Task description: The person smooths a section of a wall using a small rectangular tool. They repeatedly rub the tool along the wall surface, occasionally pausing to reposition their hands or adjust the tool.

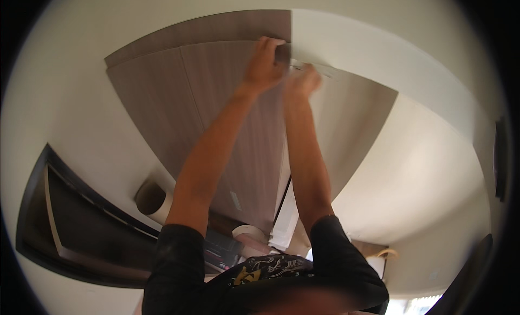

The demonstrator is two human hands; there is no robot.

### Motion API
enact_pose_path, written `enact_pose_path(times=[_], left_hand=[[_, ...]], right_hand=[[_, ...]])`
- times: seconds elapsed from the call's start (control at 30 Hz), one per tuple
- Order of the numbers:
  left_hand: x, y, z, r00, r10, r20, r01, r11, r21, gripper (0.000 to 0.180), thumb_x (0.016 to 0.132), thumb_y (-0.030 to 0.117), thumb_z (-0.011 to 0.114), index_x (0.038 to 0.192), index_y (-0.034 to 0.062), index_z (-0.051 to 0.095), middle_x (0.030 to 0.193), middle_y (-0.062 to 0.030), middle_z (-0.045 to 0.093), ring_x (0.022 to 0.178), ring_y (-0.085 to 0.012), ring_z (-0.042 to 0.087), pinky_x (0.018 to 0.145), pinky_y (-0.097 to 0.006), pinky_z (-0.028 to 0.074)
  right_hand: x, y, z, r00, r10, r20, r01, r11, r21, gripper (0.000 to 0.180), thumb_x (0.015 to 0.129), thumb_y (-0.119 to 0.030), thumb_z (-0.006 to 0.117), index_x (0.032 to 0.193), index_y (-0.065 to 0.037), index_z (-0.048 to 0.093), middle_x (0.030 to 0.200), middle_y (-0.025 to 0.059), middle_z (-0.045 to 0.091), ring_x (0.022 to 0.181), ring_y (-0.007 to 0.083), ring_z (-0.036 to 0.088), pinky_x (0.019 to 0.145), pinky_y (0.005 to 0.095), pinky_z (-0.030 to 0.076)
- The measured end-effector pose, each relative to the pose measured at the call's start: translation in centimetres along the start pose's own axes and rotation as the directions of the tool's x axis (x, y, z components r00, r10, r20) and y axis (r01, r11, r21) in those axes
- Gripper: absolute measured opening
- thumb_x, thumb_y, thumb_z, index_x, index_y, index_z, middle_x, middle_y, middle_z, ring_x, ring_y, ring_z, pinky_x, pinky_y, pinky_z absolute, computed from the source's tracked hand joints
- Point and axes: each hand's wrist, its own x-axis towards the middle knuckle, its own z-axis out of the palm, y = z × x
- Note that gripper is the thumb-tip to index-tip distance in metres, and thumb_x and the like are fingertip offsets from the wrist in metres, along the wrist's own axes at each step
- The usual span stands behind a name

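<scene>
Both my arms reach up to the top corner of a tall brown wood-grain cabinet. My left hand (pixel 264 66) is closed at the upper edge of the cabinet door (pixel 222 98), its fingers bent around a small dark piece or gap (pixel 282 53) whose kind I cannot make out. Just right of it, my right hand (pixel 304 81) is closed and blurred, beside the pale inner side of an open door panel (pixel 346 109). A thin light strip (pixel 327 71) shows near its fingertips. Whatever the right fingers grip is hidden.
On the left a black-framed screen or panel (pixel 97 223) stands near a cylindrical container (pixel 154 198). Below, boxes (pixel 222 250) and a pale rounded object (pixel 249 232) lie behind my arms. A dark object (pixel 499 160) is on the right wall.
</scene>
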Motion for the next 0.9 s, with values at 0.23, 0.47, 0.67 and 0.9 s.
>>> enact_pose_path(times=[0.23, 0.47, 0.67, 0.9], left_hand=[[-0.5, 1.0, -1.2, 0.997, -0.002, 0.073, -0.001, 0.999, 0.047, 0.052, 0.088, 0.003, 0.063, 0.139, 0.0077, 0.057, 0.137, -0.0166, 0.053, 0.13, -0.0397, 0.052, 0.107, -0.05, 0.049], [-0.1, 4.1, 2.4, 0.999, 0.035, -0.021, -0.032, 0.991, 0.127, 0.056, 0.091, 0.023, 0.075, 0.139, 0.0027, 0.056, 0.132, -0.0221, 0.052, 0.129, -0.0441, 0.049, 0.106, -0.057, 0.046], [-0.6, 0.1, 1.2, 0.983, 0.178, -0.053, -0.153, 0.936, 0.318, 0.06, 0.089, 0.029, 0.08, 0.139, 0.0045, 0.056, 0.13, -0.0201, 0.052, 0.126, -0.0413, 0.05, 0.105, -0.056, 0.044], [0.1, -0.2, 5.3, 0.965, 0.2, -0.167, -0.157, 0.958, 0.242, 0.054, 0.09, 0.024, 0.074, 0.137, 0.0055, 0.056, 0.129, -0.0182, 0.049, 0.126, -0.0394, 0.047, 0.107, -0.058, 0.04]], right_hand=[[7.4, -5.4, -7.0, 0.991, -0.114, -0.065, 0.102, 0.981, -0.167, 0.008, 0.094, -0.002, 0.06, 0.1, -0.007, 0.06, 0.1, 0.0047, 0.057, 0.094, 0.0179, 0.055, 0.087, 0.0398, 0.051], [11.0, -18.1, -11.0, 0.937, -0.232, -0.261, 0.233, 0.972, -0.027, 0.018, 0.095, -0.008, 0.06, 0.11, -0.003, 0.053, 0.11, 0.0101, 0.055, 0.106, 0.0256, 0.055, 0.091, 0.041, 0.05], [9.3, -3.9, -6.7, 0.981, 0.024, -0.19, -0.025, 1.0, -0.004, 0.055, 0.096, -0.012, 0.061, 0.144, 0.008, 0.044, 0.134, 0.0198, 0.057, 0.127, 0.0335, 0.053, 0.113, 0.0442, 0.041], [24.0, -30.3, -22.6, 0.833, -0.482, -0.273, 0.362, 0.846, -0.391, 0.021, 0.101, -0.019, 0.059, 0.11, 0.0, 0.058, 0.102, 0.009, 0.06, 0.091, 0.0196, 0.057, 0.079, 0.0381, 0.05]])
